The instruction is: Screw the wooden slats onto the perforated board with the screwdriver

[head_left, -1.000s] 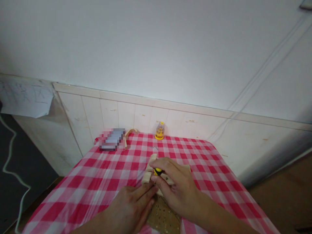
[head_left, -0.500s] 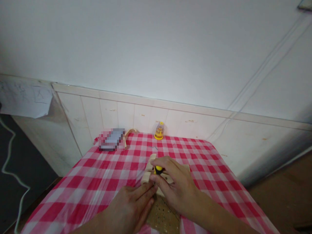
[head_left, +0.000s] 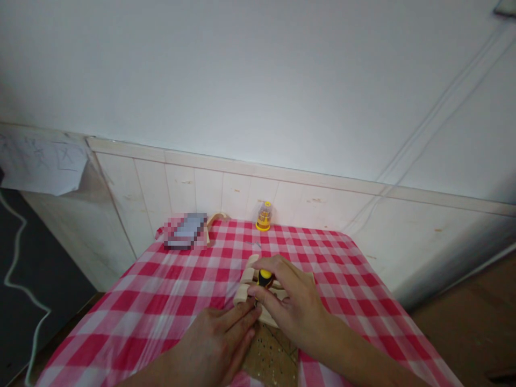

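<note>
My right hand (head_left: 296, 301) is closed round a screwdriver (head_left: 265, 277) with a yellow and black handle, thumb and forefinger on either side of it. Its thin shaft points down at a pale wooden assembly (head_left: 242, 293) made of curved slats. My left hand (head_left: 220, 336) lies to the left, fingers pressed together and their tips at the wood beside the screwdriver's tip. Whether a screw sits between those fingertips is hidden. Under the wood and both hands rests a brown board (head_left: 270, 357) pitted with small holes.
A red and white checked cloth (head_left: 193, 285) covers the table. Against the wall stands a yellow-capped clear bit container (head_left: 263, 216). Small metal pieces (head_left: 255, 244) lie before it. At the back left are a blurred-out flat object (head_left: 186, 231) and a curved wooden piece (head_left: 215, 217).
The fingers of my right hand have shifted slightly on the screwdriver, and its handle has tipped a little to the right. My left hand stays in place.
</note>
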`<action>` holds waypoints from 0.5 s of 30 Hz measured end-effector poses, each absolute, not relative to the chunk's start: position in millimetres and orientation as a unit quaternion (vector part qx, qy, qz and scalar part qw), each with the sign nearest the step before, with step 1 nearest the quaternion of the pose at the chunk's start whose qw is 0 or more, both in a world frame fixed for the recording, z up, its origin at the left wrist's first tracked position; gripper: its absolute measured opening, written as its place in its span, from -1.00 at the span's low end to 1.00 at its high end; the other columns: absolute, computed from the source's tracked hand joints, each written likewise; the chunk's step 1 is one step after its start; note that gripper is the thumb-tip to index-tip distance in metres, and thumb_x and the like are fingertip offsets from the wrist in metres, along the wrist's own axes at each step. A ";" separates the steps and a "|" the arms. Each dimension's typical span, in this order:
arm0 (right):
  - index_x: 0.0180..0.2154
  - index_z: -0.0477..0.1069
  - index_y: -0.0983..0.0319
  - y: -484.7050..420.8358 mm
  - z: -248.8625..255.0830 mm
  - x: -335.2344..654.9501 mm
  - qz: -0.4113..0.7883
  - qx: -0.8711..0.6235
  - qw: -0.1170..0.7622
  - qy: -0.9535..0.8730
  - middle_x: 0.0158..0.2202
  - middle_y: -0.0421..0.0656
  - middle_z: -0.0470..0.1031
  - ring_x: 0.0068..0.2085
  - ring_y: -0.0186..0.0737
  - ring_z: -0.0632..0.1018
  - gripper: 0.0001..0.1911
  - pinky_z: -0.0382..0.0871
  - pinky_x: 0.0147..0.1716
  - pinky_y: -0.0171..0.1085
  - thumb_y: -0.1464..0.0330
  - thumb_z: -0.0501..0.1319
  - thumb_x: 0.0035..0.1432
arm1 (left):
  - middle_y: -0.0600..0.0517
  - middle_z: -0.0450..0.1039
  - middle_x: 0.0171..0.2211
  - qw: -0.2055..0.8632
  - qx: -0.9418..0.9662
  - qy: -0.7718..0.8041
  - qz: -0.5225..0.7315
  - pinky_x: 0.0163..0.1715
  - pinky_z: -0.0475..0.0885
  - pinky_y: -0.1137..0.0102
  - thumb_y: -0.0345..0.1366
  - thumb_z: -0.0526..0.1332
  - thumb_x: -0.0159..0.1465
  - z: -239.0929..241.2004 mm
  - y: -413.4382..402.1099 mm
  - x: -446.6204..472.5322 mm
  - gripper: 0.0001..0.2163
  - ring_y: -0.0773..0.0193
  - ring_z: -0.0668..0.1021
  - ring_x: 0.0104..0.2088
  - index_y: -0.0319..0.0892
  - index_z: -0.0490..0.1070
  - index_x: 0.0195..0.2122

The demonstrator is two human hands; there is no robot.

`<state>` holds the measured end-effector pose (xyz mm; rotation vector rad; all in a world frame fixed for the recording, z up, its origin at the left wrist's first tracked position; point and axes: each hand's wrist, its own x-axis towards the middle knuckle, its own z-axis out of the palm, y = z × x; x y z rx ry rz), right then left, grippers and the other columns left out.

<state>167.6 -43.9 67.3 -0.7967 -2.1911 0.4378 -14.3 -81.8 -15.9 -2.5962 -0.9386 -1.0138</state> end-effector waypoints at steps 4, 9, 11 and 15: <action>0.00 0.37 0.10 -42.2 67.9 168.0 0.163 -0.298 0.375 -0.863 -0.15 -0.15 0.53 -0.15 -0.20 0.57 -0.75 0.47 -0.17 -0.23 0.43 0.22 0.30 | -0.13 0.62 -0.07 0.097 -0.882 -0.317 -0.334 -0.42 0.64 0.38 -0.45 0.03 0.38 -17.2 -82.4 -14.8 -0.74 0.15 0.68 -0.14 -0.29 0.42 0.01; -0.09 0.40 0.13 -41.6 72.6 167.0 0.162 -0.303 0.370 -0.863 -0.22 -0.18 0.53 -0.21 -0.24 0.56 -0.80 0.45 -0.22 -0.27 0.48 0.23 0.27 | -0.15 0.61 -0.06 0.096 -0.885 -0.313 -0.331 -0.41 0.63 0.40 -0.46 0.01 0.39 -17.0 -82.9 -15.2 -0.72 0.16 0.68 -0.14 -0.32 0.41 0.04; -0.05 0.39 0.15 -43.0 74.4 166.9 0.158 -0.309 0.366 -0.863 -0.20 -0.15 0.54 -0.20 -0.22 0.57 -0.76 0.46 -0.21 -0.23 0.48 0.22 0.26 | -0.16 0.61 -0.06 0.092 -0.884 -0.315 -0.333 -0.39 0.64 0.39 -0.45 0.02 0.38 -17.1 -82.6 -15.0 -0.72 0.15 0.67 -0.13 -0.32 0.40 0.05; 0.05 0.36 0.19 -47.1 79.0 167.9 0.149 -0.301 0.359 -0.871 -0.11 -0.06 0.55 -0.11 -0.15 0.57 -0.68 0.48 -0.14 -0.16 0.48 0.17 0.26 | -0.16 0.61 -0.07 0.077 -0.885 -0.311 -0.337 -0.39 0.65 0.38 -0.47 0.04 0.37 -17.6 -81.9 -15.0 -0.72 0.14 0.67 -0.12 -0.33 0.39 0.06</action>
